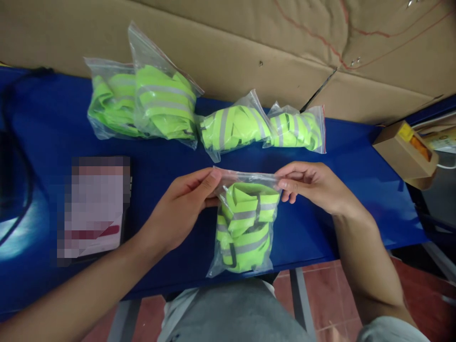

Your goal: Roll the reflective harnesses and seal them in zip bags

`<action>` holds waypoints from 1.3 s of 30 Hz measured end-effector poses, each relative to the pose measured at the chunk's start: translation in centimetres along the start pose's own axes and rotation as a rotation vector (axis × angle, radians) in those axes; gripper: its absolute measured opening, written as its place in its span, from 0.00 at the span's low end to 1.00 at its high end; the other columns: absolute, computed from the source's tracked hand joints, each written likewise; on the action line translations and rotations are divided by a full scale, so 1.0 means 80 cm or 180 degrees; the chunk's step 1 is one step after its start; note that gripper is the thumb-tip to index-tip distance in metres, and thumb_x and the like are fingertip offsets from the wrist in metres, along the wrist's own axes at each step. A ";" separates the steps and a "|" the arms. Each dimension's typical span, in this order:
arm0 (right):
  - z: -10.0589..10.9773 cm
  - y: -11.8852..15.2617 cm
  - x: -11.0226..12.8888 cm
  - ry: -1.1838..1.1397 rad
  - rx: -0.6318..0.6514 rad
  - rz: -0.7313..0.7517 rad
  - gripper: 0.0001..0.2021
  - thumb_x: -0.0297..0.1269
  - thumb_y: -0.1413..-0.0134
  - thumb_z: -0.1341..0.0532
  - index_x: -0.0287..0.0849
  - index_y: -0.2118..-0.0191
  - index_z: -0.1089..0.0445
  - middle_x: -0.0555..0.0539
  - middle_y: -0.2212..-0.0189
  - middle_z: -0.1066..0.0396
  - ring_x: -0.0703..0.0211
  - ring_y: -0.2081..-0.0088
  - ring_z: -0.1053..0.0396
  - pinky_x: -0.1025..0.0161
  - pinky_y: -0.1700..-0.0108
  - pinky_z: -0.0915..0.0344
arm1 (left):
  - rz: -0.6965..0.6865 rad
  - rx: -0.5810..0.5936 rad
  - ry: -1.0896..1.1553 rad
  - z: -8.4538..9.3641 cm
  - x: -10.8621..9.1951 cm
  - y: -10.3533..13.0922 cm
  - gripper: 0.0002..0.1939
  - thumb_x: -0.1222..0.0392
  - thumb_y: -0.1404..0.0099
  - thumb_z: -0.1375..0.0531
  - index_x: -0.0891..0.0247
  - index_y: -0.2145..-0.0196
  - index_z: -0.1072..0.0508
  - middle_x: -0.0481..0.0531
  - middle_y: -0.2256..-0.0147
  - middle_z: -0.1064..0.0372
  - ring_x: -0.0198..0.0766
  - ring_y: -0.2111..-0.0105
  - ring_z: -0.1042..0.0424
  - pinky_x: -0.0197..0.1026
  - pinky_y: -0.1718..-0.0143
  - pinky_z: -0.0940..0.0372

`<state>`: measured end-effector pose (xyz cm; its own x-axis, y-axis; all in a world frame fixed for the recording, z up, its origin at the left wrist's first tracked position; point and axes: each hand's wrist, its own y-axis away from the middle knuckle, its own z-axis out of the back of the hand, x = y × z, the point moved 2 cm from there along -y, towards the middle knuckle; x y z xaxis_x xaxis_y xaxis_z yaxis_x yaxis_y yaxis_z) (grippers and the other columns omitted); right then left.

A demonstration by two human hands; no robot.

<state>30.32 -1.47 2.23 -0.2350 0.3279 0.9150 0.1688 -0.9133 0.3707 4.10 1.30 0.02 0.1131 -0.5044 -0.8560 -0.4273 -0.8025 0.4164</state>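
A clear zip bag (245, 228) with folded neon-yellow straps and grey reflective stripes lies at the front of the blue table, its zip edge toward the back. My left hand (185, 202) pinches the left end of that edge between thumb and fingers. At the right end, my right hand (309, 183) pinches the same edge. Behind my hands stand more filled bags: a large one (166, 102) overlapping another (112, 99) at the left, and two smaller ones (233, 124) (295, 128) side by side toward the right.
The blue table (149, 166) meets a brown padded panel (228, 52) at the back. A blurred-out flat object (96, 209) lies at the left, beside a black cable (26, 166). An open cardboard box (402, 152) sits at the right edge.
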 end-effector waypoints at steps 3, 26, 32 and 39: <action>-0.003 0.001 0.001 0.0160 -0.0033 0.0184 0.16 0.48 0.43 0.28 0.39 0.66 0.24 0.50 0.77 0.26 0.66 0.76 0.29 0.70 0.74 0.33 | -0.0212 -0.0193 -0.0195 0.004 -0.003 0.000 0.17 0.45 0.32 0.34 0.59 0.55 0.17 0.54 0.56 0.19 0.41 0.57 0.20 0.34 0.60 0.25; -0.040 -0.004 -0.010 0.0427 -0.0139 0.1003 0.09 0.39 0.34 0.36 0.41 0.65 0.30 0.53 0.73 0.34 0.68 0.73 0.39 0.69 0.71 0.42 | -0.0412 -0.0365 -0.0659 -0.001 0.002 0.000 0.13 0.47 0.36 0.30 0.60 0.65 0.17 0.49 0.68 0.21 0.34 0.69 0.28 0.33 0.69 0.35; -0.049 -0.005 -0.013 0.0326 -0.0131 0.1005 0.09 0.40 0.35 0.36 0.41 0.65 0.30 0.52 0.72 0.34 0.67 0.71 0.38 0.68 0.69 0.40 | 0.0003 0.0045 -0.0352 -0.006 0.005 0.001 0.15 0.47 0.38 0.29 0.60 0.62 0.17 0.49 0.67 0.21 0.35 0.70 0.28 0.34 0.68 0.36; -0.057 -0.003 -0.013 0.0477 -0.0012 0.0936 0.09 0.41 0.35 0.35 0.41 0.63 0.30 0.53 0.73 0.34 0.68 0.72 0.40 0.69 0.70 0.42 | -0.0397 -0.0042 -0.1028 -0.006 0.001 0.001 0.14 0.47 0.36 0.31 0.62 0.67 0.18 0.48 0.71 0.25 0.34 0.71 0.31 0.34 0.69 0.39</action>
<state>26.18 -2.65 0.49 -0.3151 0.0110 0.9490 0.2470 -0.9645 0.0931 4.48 1.06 0.13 -0.1268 -0.2769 -0.9525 -0.4163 -0.8567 0.3045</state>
